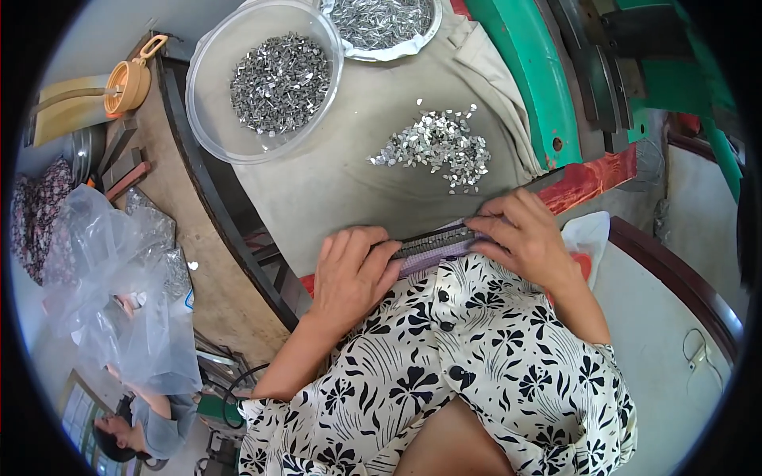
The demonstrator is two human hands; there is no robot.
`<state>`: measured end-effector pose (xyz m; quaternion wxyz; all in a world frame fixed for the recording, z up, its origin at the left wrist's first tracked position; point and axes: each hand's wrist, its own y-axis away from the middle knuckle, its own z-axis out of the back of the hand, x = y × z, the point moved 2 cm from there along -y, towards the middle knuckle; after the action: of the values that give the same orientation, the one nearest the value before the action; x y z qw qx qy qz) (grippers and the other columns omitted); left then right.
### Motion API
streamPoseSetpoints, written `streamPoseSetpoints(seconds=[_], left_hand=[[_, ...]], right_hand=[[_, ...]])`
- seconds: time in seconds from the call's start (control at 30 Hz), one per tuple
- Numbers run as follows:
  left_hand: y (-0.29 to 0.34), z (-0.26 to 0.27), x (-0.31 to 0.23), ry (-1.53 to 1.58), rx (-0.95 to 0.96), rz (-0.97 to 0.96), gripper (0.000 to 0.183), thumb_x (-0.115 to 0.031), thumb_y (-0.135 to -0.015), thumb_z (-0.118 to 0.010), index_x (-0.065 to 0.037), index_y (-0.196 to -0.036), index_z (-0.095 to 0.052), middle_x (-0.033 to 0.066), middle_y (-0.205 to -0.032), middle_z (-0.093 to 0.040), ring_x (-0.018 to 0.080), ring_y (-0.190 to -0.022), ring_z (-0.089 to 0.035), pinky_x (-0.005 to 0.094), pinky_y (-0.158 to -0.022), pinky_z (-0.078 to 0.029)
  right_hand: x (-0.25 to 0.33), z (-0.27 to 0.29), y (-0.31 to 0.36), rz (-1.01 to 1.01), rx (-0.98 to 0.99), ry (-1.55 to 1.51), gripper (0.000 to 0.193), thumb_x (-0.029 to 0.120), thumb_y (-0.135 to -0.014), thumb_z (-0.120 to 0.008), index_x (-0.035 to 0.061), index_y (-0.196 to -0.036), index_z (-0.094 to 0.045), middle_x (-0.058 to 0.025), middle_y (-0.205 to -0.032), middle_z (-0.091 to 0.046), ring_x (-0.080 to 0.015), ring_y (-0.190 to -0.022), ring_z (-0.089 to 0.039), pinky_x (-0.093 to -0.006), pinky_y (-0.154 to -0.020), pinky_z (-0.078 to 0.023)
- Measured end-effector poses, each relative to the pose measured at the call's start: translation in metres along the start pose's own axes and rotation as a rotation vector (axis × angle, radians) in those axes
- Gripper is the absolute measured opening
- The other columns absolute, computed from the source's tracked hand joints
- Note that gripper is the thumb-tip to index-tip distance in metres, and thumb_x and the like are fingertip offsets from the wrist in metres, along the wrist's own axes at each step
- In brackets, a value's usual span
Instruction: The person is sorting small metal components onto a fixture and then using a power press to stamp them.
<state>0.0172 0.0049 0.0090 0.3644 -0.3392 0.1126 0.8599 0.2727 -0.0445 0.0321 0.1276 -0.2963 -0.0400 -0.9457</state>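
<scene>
A long dark bar (435,241) set with a row of small grey metal pieces lies across the table's near edge, close to my body. My left hand (345,274) is closed round its left end, fingers bent over the top. At the right end, my right hand (520,238) grips the bar between thumb and fingers. Purple cloth (429,259) shows just under and in front of the bar. Beyond it, a loose pile of small shiny metal flakes (448,147) is spread on the beige cloth (317,194). The bar's ends are hidden by my fingers.
A clear plastic bowl (208,103) of small metal bits stands far left, beside a white-rimmed bowl (401,51) of shiny slivers. Green machinery (536,87) borders the right. Leftward are a wooden bench (206,270), plastic bags (135,293) and another person (155,420).
</scene>
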Motion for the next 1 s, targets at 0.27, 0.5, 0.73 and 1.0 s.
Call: streamPoseSetpoints(seconds=[0.27,0.5,0.73,1.0], left_hand=[[-0.005,0.013,-0.001,-0.111,-0.137,-0.172,0.033,-0.011,-0.069,-0.080,-0.006,-0.099,-0.069,0.0043,-0.102,-0.062,0.0241,-0.094,-0.062,0.0373,-0.078,-0.044],[-0.022,0.011,0.014,-0.095,-0.127,-0.091,0.033,-0.009,-0.069,-0.081,-0.006,-0.099,-0.068,0.0066,-0.102,-0.061,0.0264,-0.093,-0.059,0.0374,-0.079,-0.043],[-0.019,0.011,0.015,0.064,-0.107,0.054,0.030,-0.012,-0.073,-0.080,-0.006,-0.099,-0.067,0.0078,-0.104,-0.061,0.0282,-0.095,-0.059,0.0391,-0.081,-0.044],[-0.018,0.009,0.014,0.047,-0.128,0.023,0.031,-0.011,-0.071,-0.082,-0.007,-0.098,-0.068,0.0069,-0.100,-0.062,0.0272,-0.091,-0.059,0.0383,-0.079,-0.043]], right_hand=[[0.003,0.000,0.002,0.096,-0.129,0.076,0.031,0.015,-0.069,-0.082,0.0091,-0.098,-0.072,-0.0018,-0.093,-0.061,-0.0214,-0.084,-0.060,-0.0353,-0.071,-0.048],[-0.006,-0.007,-0.021,0.069,-0.182,0.050,0.031,0.013,-0.068,-0.082,0.0085,-0.098,-0.074,-0.0029,-0.093,-0.064,-0.0239,-0.086,-0.060,-0.0355,-0.073,-0.047],[0.006,-0.010,-0.023,0.070,-0.204,0.010,0.028,0.012,-0.069,-0.082,0.0095,-0.096,-0.076,-0.0024,-0.093,-0.064,-0.0244,-0.088,-0.060,-0.0369,-0.076,-0.046],[0.012,-0.008,-0.036,0.173,-0.160,0.049,0.031,0.018,-0.069,-0.082,0.0123,-0.098,-0.076,-0.0020,-0.098,-0.064,-0.0246,-0.091,-0.060,-0.0373,-0.074,-0.045]])
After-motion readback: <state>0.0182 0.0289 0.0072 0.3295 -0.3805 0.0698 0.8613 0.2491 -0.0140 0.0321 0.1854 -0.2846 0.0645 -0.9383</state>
